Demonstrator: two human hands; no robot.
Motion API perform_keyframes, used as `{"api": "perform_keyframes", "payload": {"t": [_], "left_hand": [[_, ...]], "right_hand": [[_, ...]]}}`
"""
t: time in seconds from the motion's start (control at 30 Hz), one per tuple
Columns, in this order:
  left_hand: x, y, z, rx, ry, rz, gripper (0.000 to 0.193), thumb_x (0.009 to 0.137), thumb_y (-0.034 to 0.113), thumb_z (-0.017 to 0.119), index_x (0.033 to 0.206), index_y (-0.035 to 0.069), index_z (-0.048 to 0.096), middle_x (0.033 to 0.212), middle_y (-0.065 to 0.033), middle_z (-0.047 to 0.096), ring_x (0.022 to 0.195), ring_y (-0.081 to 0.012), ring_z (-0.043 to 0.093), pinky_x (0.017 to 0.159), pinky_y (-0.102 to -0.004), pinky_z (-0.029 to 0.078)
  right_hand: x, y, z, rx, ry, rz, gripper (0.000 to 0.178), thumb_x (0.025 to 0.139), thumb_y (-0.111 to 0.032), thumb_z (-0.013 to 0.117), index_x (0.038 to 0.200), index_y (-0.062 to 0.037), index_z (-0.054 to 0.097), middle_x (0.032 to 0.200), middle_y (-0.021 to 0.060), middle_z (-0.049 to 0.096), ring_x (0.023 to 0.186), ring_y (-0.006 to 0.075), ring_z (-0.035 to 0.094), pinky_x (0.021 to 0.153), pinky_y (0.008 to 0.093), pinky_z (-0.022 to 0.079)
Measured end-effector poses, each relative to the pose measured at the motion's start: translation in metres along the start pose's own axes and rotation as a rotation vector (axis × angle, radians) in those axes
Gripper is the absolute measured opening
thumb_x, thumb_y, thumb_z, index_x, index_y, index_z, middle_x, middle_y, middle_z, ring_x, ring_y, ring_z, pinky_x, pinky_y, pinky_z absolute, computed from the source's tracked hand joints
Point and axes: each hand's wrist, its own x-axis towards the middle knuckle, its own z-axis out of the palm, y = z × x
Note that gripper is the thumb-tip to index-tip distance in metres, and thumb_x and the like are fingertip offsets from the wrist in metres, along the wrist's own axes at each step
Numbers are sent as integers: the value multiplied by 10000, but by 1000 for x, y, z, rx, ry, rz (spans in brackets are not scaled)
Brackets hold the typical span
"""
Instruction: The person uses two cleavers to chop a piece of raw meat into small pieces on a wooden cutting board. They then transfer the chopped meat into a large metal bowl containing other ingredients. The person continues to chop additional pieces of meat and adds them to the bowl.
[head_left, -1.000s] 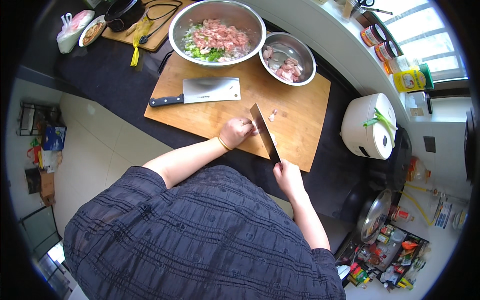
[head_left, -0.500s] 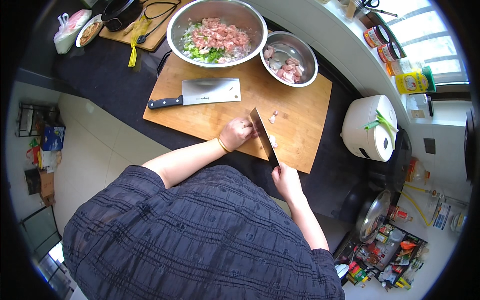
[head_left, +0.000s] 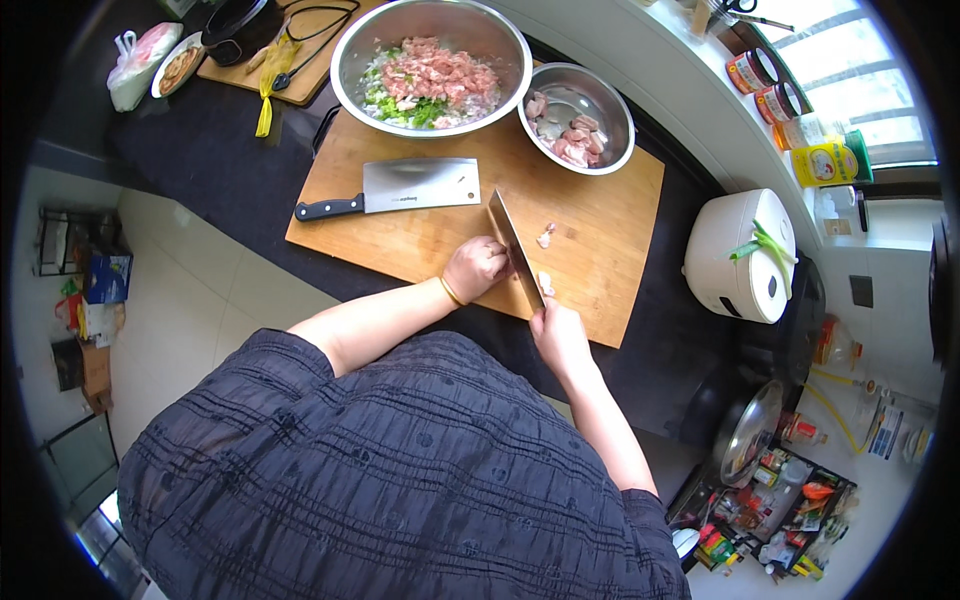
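- Your right hand (head_left: 561,336) has its fingers wrapped around the knife (head_left: 516,250), blade over the cutting board (head_left: 615,225).
- Your left hand (head_left: 474,268) curls beside the blade; whether its fingers pinch anything, I cannot tell.
- Small pale pieces (head_left: 545,284) lie right of the blade.

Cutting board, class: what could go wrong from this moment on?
1. The left hand is right beside the knife in the right hand, so a slip might cut it.
2. The cleaver lies loose on the cutting board near the knife's tip; a wide stroke might knock it.
3. Small pale pieces lie to the knife's right and could get pushed aside.
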Motion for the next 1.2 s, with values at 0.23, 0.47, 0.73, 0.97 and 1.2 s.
{"api": "perform_keyframes", "payload": {"t": [0.23, 0.47, 0.73, 0.97, 1.2], "left_hand": [[-2, -1, 0, -22, -10, -33, 192, 603, 196, 716, 649, 73, 577, 695, -58, 565, 669, -227, 563, 613, -321, 470], [-2, -4, 3, -7, -8, -14, 196, 595, 194, 721, 636, 77, 569, 670, -57, 557, 647, -223, 561, 606, -314, 472], [-2, -1, -1, -1, -22, -18, 170, 606, 174, 707, 635, 74, 572, 682, -62, 571, 648, -225, 562, 601, -315, 475], [-1, -7, -3, -23, -52, -4, 159, 614, 169, 697, 660, 64, 586, 710, -71, 579, 658, -234, 562, 621, -325, 475], [-5, -7, 1, -20, -62, -23, 156, 599, 153, 687, 679, 63, 588, 757, -72, 590, 709, -240, 574, 633, -329, 479]], "right_hand": [[-26, 0, -12, -8, -40, 33, 158, 786, -110, 490, 764, 38, 541, 646, 262, 564, 650, 401, 583, 619, 465, 472], [6, -3, 14, 27, 32, 47, 156, 774, -105, 500, 771, 44, 544, 645, 267, 561, 665, 400, 585, 639, 472, 472], [-28, 8, -1, 28, 19, -9, 152, 777, -95, 490, 847, 29, 544, 701, 275, 569, 689, 417, 580, 657, 474, 472], [7, -6, 17, 25, 52, -3, 148, 776, -95, 495, 826, 39, 529, 696, 265, 572, 683, 420, 577, 642, 468, 472], [-14, 14, 17, 10, -6, 14, 155, 783, -116, 505, 782, 36, 535, 652, 257, 570, 655, 404, 586, 627, 464, 479]]}}
